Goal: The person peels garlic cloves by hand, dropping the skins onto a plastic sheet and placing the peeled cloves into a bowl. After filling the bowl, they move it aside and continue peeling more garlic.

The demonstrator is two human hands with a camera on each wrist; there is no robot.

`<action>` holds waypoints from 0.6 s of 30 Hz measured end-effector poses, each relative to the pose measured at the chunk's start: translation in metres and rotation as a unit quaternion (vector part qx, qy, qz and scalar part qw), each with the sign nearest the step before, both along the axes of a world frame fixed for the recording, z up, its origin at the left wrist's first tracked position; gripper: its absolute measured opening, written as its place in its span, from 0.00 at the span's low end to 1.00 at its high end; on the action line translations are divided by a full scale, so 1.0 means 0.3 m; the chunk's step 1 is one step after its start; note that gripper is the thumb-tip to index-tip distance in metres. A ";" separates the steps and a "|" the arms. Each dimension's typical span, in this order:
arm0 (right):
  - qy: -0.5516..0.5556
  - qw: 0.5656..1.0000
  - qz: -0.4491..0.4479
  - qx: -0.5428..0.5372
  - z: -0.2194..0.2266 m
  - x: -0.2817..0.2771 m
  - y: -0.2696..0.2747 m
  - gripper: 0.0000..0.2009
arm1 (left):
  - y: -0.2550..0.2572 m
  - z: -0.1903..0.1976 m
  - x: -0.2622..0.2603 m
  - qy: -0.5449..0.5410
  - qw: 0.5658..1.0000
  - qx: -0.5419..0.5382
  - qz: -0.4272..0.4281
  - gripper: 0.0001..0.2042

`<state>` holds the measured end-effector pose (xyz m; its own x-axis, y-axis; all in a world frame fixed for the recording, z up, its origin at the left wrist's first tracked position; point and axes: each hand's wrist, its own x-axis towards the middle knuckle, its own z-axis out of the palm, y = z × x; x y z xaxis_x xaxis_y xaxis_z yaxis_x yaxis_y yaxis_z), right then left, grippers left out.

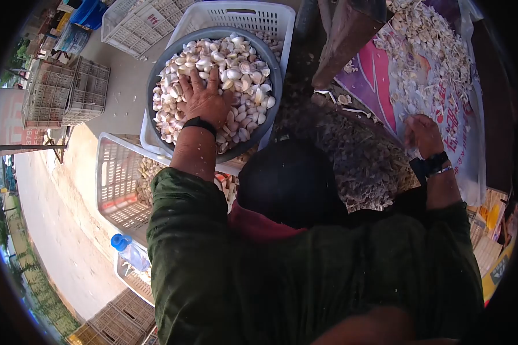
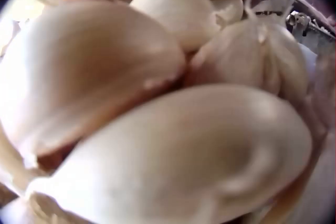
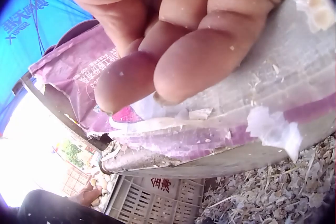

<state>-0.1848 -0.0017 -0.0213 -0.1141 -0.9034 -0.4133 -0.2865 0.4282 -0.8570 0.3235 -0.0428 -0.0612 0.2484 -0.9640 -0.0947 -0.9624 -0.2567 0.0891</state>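
Left hand (image 1: 204,100) spread flat on garlic cloves (image 1: 236,63) heaped mid-basin (image 1: 155,80), fingers straight, gripping nothing, right hand (image 1: 423,133) at printed sheet's (image 1: 385,75) near edge, fingers curled, empty.

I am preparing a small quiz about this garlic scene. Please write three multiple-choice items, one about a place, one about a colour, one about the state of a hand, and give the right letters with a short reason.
1. Where does the left hand rest?
A. on the garlic cloves in the grey basin
B. on the blue-capped bottle
C. on the printed sheet

2. What colour is the crate under the grey basin?
A. red
B. white
C. black

3. How is the right hand?
A. flat and spread wide
B. gripping a knife
C. fingers curled together over the printed sheet

Answers: 1 A, the head view shows the fingers spread on the garlic cloves. 2 B, its white slotted rim shows behind the basin. 3 C, the right wrist view shows bent fingers bunched above the sheet; whether they pinch anything cannot be told.
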 end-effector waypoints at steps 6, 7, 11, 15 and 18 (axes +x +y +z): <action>0.001 1.000 0.002 0.001 -0.004 -0.007 -0.004 0.12 | -0.081 -0.023 0.041 0.009 1.000 -0.013 0.010 0.35; -0.006 1.000 0.001 0.000 -0.002 -0.006 -0.006 0.12 | -0.093 -0.021 0.042 0.006 1.000 -0.006 0.015 0.36; -0.008 1.000 0.008 -0.001 0.001 -0.007 -0.002 0.11 | -0.144 -0.039 0.071 0.020 0.999 0.003 0.026 0.39; -0.005 1.000 -0.002 0.001 0.015 0.004 0.002 0.11 | -0.184 -0.042 0.098 0.044 0.998 0.019 0.031 0.38; -0.003 1.000 0.005 0.000 0.015 0.000 0.001 0.11 | -0.111 0.062 0.001 0.034 0.997 -0.033 0.059 0.35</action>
<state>-0.1848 -0.0014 -0.0166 -0.1014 -0.9050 -0.4132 -0.2852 0.4243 -0.8594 0.3237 -0.0759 -0.0427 0.3552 -0.9333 -0.0530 -0.9173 -0.3589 0.1724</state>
